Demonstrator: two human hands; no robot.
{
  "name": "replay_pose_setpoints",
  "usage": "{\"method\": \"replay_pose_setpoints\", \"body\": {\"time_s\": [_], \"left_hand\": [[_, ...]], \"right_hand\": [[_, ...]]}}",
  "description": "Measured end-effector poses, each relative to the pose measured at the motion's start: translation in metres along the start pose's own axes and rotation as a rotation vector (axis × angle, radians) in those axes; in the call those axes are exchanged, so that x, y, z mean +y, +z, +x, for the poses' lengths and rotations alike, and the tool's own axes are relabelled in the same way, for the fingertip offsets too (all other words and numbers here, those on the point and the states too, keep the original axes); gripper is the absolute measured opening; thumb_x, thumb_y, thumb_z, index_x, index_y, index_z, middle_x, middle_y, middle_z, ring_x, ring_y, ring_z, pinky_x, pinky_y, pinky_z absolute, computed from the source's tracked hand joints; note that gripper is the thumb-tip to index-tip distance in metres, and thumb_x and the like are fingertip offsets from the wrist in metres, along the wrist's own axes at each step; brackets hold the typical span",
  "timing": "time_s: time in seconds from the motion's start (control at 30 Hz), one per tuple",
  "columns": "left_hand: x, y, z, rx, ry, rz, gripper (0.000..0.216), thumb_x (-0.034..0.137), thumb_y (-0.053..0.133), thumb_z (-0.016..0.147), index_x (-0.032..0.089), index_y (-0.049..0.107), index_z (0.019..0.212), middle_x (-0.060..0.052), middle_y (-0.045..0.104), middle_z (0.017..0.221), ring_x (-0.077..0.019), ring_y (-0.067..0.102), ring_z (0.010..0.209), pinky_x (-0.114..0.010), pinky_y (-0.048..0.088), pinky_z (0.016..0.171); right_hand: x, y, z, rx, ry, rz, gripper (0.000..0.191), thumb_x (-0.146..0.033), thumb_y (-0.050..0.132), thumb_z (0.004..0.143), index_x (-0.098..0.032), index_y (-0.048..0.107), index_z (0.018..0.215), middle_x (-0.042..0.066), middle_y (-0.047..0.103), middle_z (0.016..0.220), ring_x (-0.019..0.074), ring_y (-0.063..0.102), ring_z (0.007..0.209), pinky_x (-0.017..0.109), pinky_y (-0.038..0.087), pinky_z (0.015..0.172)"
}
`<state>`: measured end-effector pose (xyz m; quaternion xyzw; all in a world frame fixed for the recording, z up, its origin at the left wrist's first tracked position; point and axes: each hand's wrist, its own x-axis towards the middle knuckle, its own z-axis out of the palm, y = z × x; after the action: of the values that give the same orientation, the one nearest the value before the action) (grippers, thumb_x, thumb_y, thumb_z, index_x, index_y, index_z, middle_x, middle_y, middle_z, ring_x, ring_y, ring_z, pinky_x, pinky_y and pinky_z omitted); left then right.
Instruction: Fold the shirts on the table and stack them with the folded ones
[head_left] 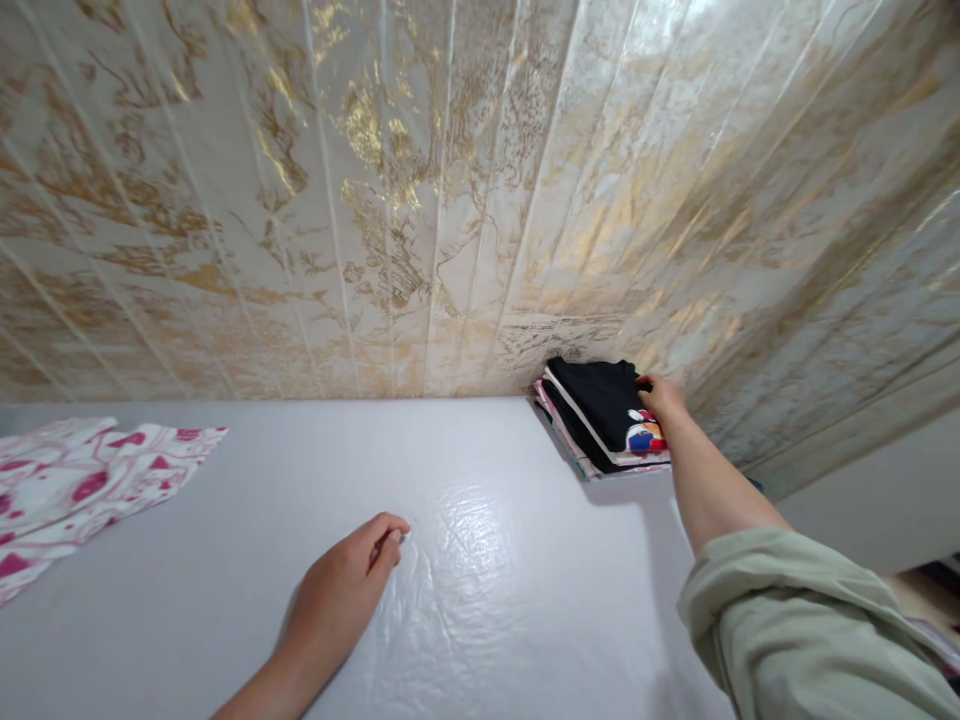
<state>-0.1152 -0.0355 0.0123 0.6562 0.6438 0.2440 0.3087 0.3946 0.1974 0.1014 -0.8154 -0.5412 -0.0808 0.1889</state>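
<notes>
My right hand (663, 401) reaches to the far right corner of the white table (465, 600) and rests on a stack of folded clothes (596, 415). The top piece is black with a small coloured print. The fingers curl over the stack's right edge; their tips are hidden. My left hand (345, 585) lies on the table's middle, fingers loosely curled with thumb touching the forefinger, nothing visible in it. A green sleeve covers my right upper arm.
A white cloth with pink and red patches (82, 485) lies spread at the table's left edge. A cream and gold marbled panel wall (450, 200) stands right behind the table. The table surface is glossy plastic.
</notes>
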Motion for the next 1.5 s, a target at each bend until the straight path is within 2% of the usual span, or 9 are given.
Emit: {"method": "replay_pose_setpoints", "body": {"time_s": [0.27,0.47,0.63,0.83,1.0,1.13,1.3,1.4,1.5], "left_hand": [[-0.003,0.001,0.0,0.006,0.01,0.001,0.034,0.045,0.032,0.092,0.028,0.059,0.102,0.003,0.066,0.081,-0.0178,0.064,0.076,-0.027,0.041,0.067],[-0.003,0.001,0.001,0.003,0.018,-0.012,0.033,0.044,0.033,0.092,0.028,0.06,0.102,0.003,0.067,0.082,-0.0183,0.065,0.082,-0.027,0.042,0.07],[-0.002,0.0,0.0,0.005,0.015,-0.008,0.032,0.043,0.033,0.092,0.028,0.06,0.1,0.002,0.068,0.083,-0.0186,0.066,0.083,-0.027,0.042,0.069],[-0.002,0.0,0.0,0.02,0.026,-0.004,0.032,0.043,0.034,0.091,0.028,0.061,0.1,0.003,0.068,0.081,-0.0184,0.065,0.079,-0.027,0.042,0.067],[-0.004,0.001,0.001,0.034,0.041,-0.02,0.033,0.045,0.035,0.09,0.028,0.062,0.099,0.003,0.068,0.079,-0.0183,0.065,0.077,-0.027,0.042,0.066],[-0.006,0.0,0.002,0.033,0.057,-0.021,0.034,0.046,0.034,0.09,0.028,0.061,0.1,0.002,0.068,0.079,-0.0181,0.065,0.075,-0.027,0.043,0.066],[-0.004,-0.001,0.002,0.037,0.064,0.001,0.033,0.045,0.034,0.091,0.028,0.061,0.1,0.002,0.069,0.08,-0.0186,0.067,0.079,-0.026,0.044,0.067],[-0.002,-0.002,0.001,0.038,0.063,0.015,0.033,0.044,0.034,0.091,0.028,0.061,0.1,0.002,0.069,0.081,-0.0187,0.067,0.079,-0.026,0.044,0.067],[0.0,-0.003,0.0,0.055,0.078,0.021,0.032,0.044,0.035,0.091,0.028,0.061,0.099,0.002,0.07,0.081,-0.0187,0.068,0.08,-0.025,0.044,0.066]], "right_hand": [[-0.031,-0.019,0.001,-0.077,0.075,-0.086,0.046,-0.035,0.039,0.092,-0.011,0.066,0.12,0.022,0.061,0.125,0.0324,0.058,0.115,0.043,0.046,0.092],[-0.068,0.017,-0.027,-0.222,0.102,-0.135,0.071,-0.061,0.039,0.09,-0.006,0.057,0.13,0.024,0.054,0.135,0.0379,0.049,0.125,0.053,0.037,0.101],[-0.077,0.018,-0.048,-0.2,0.099,-0.165,0.075,-0.06,0.028,0.093,-0.003,0.046,0.139,0.025,0.045,0.143,0.0378,0.039,0.133,0.055,0.029,0.107],[-0.094,0.01,-0.041,-0.248,-0.076,-0.123,0.069,-0.061,0.022,0.094,-0.021,0.033,0.149,0.012,0.029,0.156,0.0308,0.027,0.142,0.056,0.022,0.111],[-0.105,0.025,-0.044,-0.302,-0.11,-0.095,0.065,-0.059,0.025,0.094,-0.024,0.034,0.149,0.011,0.034,0.154,0.0302,0.035,0.139,0.057,0.023,0.111],[-0.094,0.008,-0.039,-0.268,-0.121,-0.065,0.065,-0.059,0.027,0.095,-0.023,0.035,0.148,0.012,0.038,0.152,0.0293,0.04,0.135,0.048,0.032,0.109],[-0.049,-0.03,-0.043,-0.201,-0.035,-0.078,0.061,-0.052,0.02,0.098,-0.015,0.046,0.14,0.018,0.05,0.141,0.0302,0.046,0.131,0.044,0.037,0.104],[-0.026,-0.031,-0.061,-0.238,0.02,-0.088,0.064,-0.059,0.027,0.095,-0.015,0.052,0.135,0.019,0.052,0.138,0.0335,0.048,0.129,0.049,0.037,0.104],[-0.018,-0.019,-0.083,-0.267,0.039,-0.081,0.069,-0.064,0.032,0.092,-0.02,0.042,0.145,0.014,0.038,0.151,0.033,0.036,0.138,0.053,0.03,0.109]]}}
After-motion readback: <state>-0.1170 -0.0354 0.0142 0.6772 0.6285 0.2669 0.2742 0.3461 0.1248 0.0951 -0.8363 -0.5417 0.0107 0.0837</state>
